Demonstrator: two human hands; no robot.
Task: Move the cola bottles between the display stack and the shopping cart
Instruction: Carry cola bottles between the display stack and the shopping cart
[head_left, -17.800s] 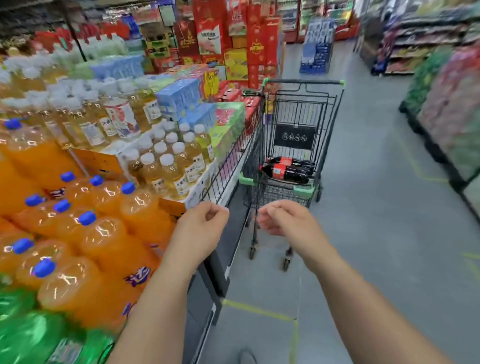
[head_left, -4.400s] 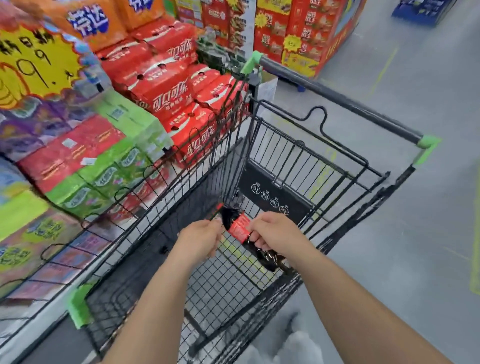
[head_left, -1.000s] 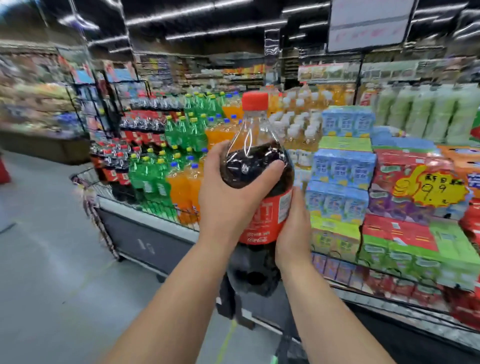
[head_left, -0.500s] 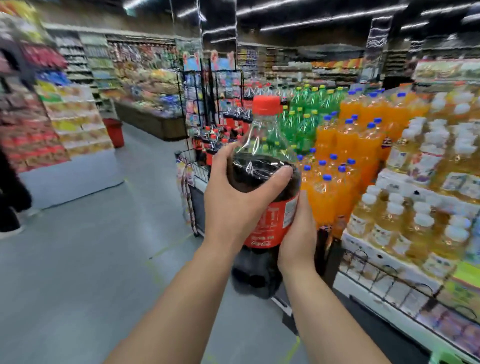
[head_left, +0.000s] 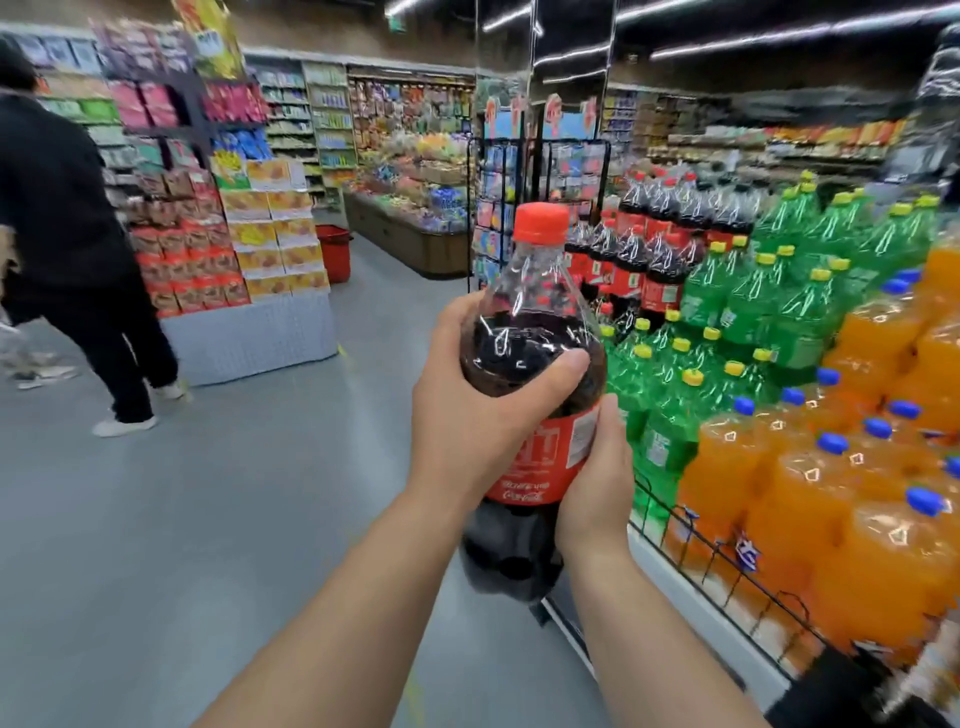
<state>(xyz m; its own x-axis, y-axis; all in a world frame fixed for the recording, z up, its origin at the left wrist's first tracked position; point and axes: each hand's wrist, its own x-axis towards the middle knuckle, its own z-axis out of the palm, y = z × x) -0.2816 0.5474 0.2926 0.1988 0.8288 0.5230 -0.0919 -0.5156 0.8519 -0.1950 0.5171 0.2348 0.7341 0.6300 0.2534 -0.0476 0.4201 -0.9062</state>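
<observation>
Both hands on the cola bottle (head_left: 524, 291). Left hand (head_left: 467, 415) wraps its shoulder from the left, thumb lying across the dark front. Right hand (head_left: 597, 478) cups the red label lower down on the bottle's right side, fingers hidden behind it. Bottle upright, long axis near vertical, red cap on top. Base hangs free below the hands, with only floor (head_left: 208, 519) beneath.

Right of the bottle, just below its base: wire rail (head_left: 727, 561) edging the display. Behind the rail, orange bottles (head_left: 831, 493) nearest. Further along, right of the bottle's shoulder, green bottles (head_left: 769, 291).

Beyond the bottle's cap and slightly right: the cola stack (head_left: 660, 244), red caps and dark bodies, all standing. No cart in view, so the stack is judged the destination. It lies ahead and to the right of the hands, with the right hand on the nearer side. The held bottle's axis already matches the stacked ones, so probably no turning is needed, only a carry forward past the green bottles.

Far left of the bottle: a person in dark clothes (head_left: 62, 234), well apart.
</observation>
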